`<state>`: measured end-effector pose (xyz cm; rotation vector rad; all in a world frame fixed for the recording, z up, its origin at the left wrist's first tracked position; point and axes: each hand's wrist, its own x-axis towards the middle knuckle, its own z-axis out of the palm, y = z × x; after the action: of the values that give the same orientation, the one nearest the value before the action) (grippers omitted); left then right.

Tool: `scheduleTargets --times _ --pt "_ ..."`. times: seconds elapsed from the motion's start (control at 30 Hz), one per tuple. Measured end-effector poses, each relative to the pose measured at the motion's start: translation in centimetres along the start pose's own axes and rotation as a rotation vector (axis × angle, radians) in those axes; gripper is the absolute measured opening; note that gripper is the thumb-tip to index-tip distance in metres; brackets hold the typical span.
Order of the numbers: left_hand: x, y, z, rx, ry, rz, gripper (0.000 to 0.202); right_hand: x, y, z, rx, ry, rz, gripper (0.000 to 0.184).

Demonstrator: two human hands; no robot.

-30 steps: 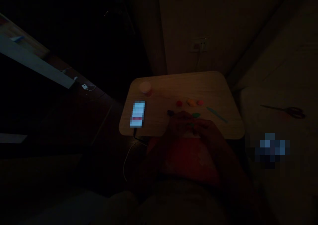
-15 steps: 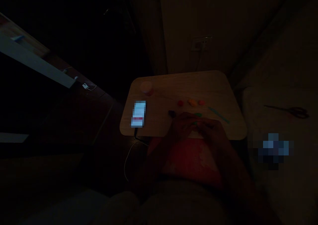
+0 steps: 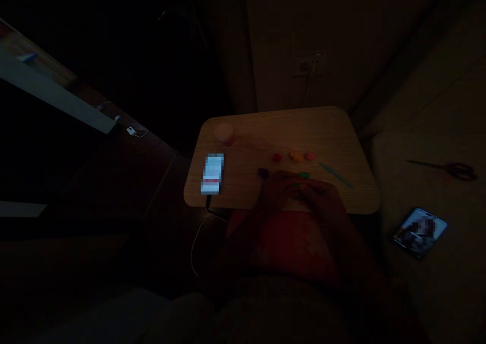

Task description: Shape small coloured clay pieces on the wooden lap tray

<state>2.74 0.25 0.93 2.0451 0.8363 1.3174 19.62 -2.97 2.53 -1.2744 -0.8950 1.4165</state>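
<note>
In dim light, my left hand and my right hand meet at the near edge of a small wooden table. Both have closed fingers around a small green lump that looks like modelling clay; the fingers partly hide it. Just beyond lies another green piece on the tabletop. A red ball, an orange lump and a pink lump sit in a row farther back. Left of my left hand is a dark lump. A flat bluish stick lies to the right.
On the table's left side stand a lidded tub and a lit phone with a cable. Scissors and a second phone rest on the pale surface at right. Behind the table is a wall socket.
My fingers have shifted slightly around the green lump, while the hands stay in nearly the same place. The view has moved a little; the things on the table lie as before.
</note>
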Motion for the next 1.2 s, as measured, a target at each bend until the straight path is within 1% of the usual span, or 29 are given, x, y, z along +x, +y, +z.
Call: scheduleTargets --times 0.1,0.2,0.27,0.37,0.43,0.5,0.57,0.67,0.8,0.9,1.03,1.1,1.2 --pt "-0.2 -0.3 0.0 0.051 0.032 0.01 0.032 0.2 0.2 0.0 -0.013 -0.005 0.023 0.049" --pt "-0.3 -0.6 0.1 0.065 0.062 0.048 0.032 0.1 0.3 -0.1 -0.039 -0.004 -0.003 0.048" --pt "-0.5 -0.7 0.2 0.09 0.06 0.061 0.032 0.0 0.4 -0.1 -0.051 -0.012 -0.025 0.047" --pt "-0.7 -0.7 0.2 0.174 0.021 0.081 0.034 -0.2 0.4 -0.2 -0.06 -0.028 -0.019 0.046" --pt "-0.7 -0.7 0.3 0.227 -0.027 0.102 0.036 -0.2 0.5 -0.3 -0.072 -0.023 -0.015 0.045" --pt "-0.7 -0.6 0.4 0.26 -0.072 0.107 0.036 -0.1 0.6 -0.4 -0.074 -0.017 -0.015 0.042" --pt "-0.6 -0.6 0.5 0.265 -0.087 0.122 0.037 0.0 0.7 -0.5 -0.048 -0.011 -0.017 0.039" --pt "-0.5 -0.6 0.7 0.231 -0.074 0.164 0.033 0.0 0.6 -0.6 0.013 -0.021 -0.008 0.034" --pt "-0.4 -0.6 0.8 0.118 -0.058 0.133 0.032 -0.2 0.0 -0.2 0.088 -0.015 0.018 0.026" --pt "-0.1 -0.5 0.6 0.03 -0.03 0.146 0.029 -0.3 -0.2 -0.1 0.135 0.0 0.037 0.023" --pt "0.1 -0.4 0.4 -0.026 0.015 0.09 0.031 -0.3 -0.3 -0.4 0.148 -0.007 0.083 0.03" --pt "0.2 -0.4 0.2 -0.056 0.007 0.066 0.032 -0.3 -0.4 -0.7 0.131 -0.034 0.093 0.034" --pt "0.1 -0.3 0.1 -0.081 -0.034 0.065 0.029 -0.2 -0.7 -1.0 0.099 -0.102 0.076 0.036"
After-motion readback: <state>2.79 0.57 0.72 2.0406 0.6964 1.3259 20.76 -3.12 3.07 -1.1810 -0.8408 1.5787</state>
